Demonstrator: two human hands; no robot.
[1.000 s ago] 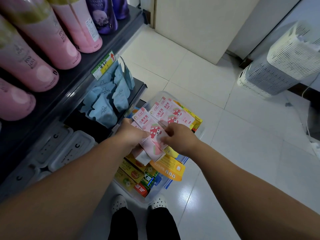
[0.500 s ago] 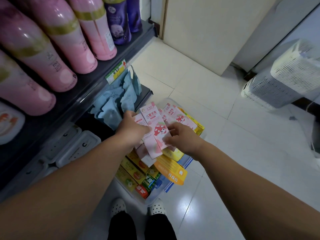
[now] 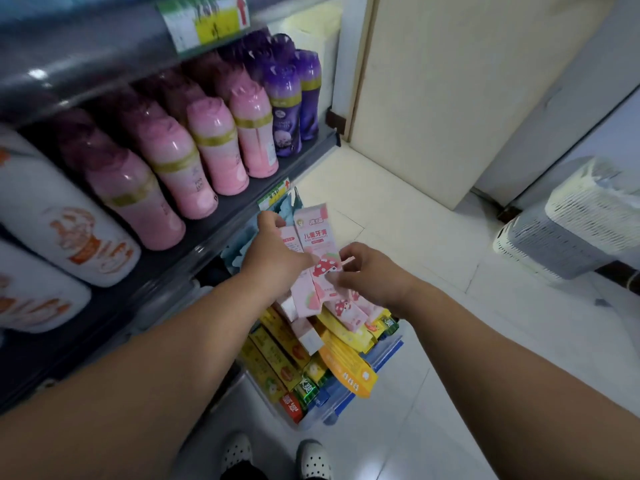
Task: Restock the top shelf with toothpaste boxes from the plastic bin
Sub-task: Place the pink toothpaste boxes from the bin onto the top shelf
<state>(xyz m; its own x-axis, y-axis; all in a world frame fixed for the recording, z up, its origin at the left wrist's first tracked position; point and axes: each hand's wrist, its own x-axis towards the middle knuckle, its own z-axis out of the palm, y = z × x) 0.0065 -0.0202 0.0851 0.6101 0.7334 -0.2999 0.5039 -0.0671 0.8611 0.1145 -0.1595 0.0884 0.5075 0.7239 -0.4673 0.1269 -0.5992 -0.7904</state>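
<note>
Shelf stock, far left: white bottles (image 3: pixel 52 216) with orange print, then pink bottles (image 3: pixel 207 147), then purple bottles (image 3: pixel 287 98), all standing on a dark shelf (image 3: pixel 225 211). Left hand (image 3: pixel 273 261): wrapped round a small stack of pink toothpaste boxes (image 3: pixel 315 237), held upright in the air above the plastic bin (image 3: pixel 313 422), just below the shelf's lip. Right hand (image 3: pixel 367 275): thumb and fingers pinching the front box of that stack low on its face. Plastic bin: on the floor beneath both hands, heaped with yellow, orange and further pink boxes. Far right: white slatted baskets (image 3: pixel 568 230), well apart. Risk, as judged: several loose boxes share one grip, so a rear box may slide out and drop once the hands lift; the shelf lip sits close and could catch a top corner. Appearance of item: slim pale-pink carton, red Chinese lettering near the top, red spotted mushroom figure at mid-face, edges crisp, no dents visible
</note>
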